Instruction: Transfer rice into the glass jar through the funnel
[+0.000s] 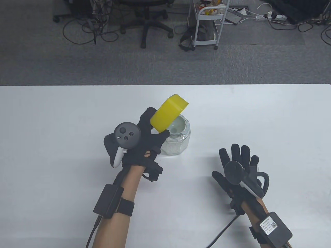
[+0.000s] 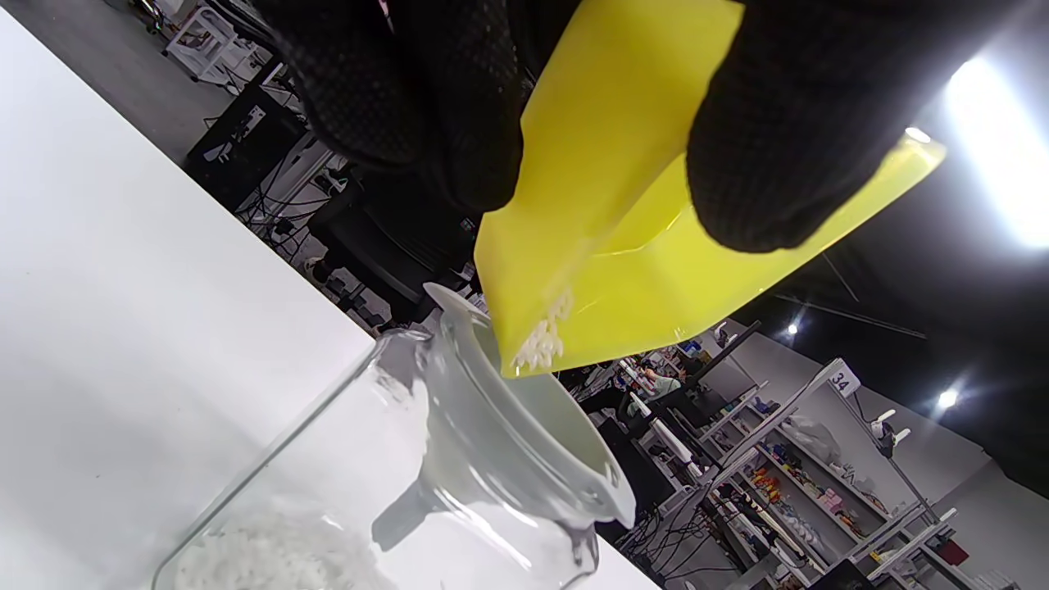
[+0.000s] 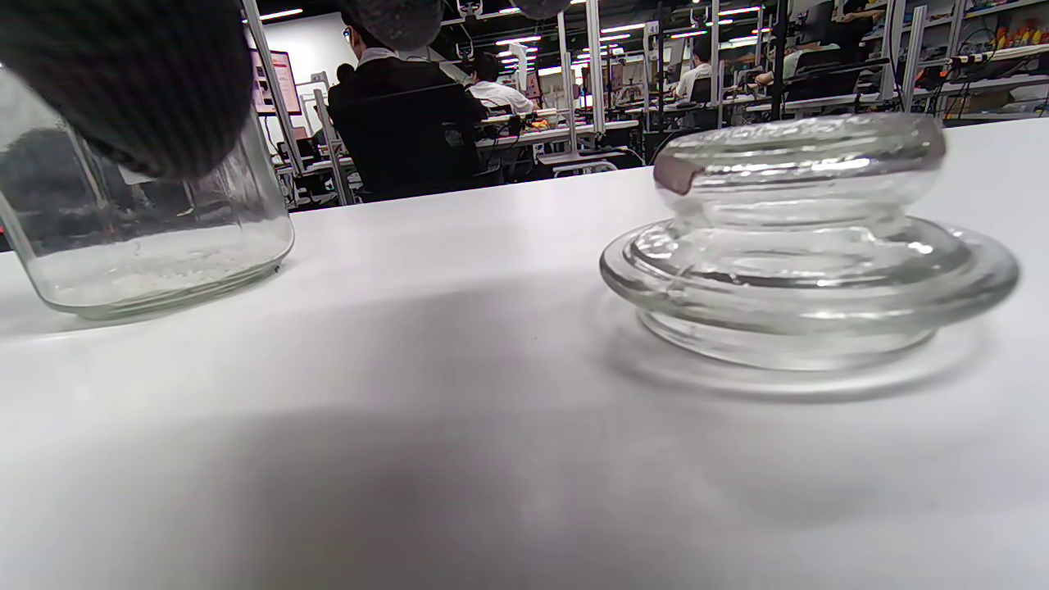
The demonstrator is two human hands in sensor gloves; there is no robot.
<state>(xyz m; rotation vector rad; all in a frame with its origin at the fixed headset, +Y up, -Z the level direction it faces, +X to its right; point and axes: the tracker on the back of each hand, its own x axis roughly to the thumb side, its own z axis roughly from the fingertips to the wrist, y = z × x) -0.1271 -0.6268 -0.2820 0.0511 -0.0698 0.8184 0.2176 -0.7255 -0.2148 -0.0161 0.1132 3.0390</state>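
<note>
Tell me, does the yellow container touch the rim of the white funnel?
Cannot tell. In the left wrist view the yellow container's pouring corner overlaps the funnel rim, so neither contact nor gap shows plainly.

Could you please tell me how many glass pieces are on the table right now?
2: the jar stands mid-table under the tilted yellow box, with the funnel in its mouth; its lid lies on the table to the jar's right, seen only in the right wrist view.

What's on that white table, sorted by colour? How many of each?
Yellow: 1, the container tipped over the funnel by the left hand.
White: 1, the funnel in the jar's mouth.
Clear glass: 2, the jar with rice in its bottom, and the lid lying apart.
Total: 4.
</note>
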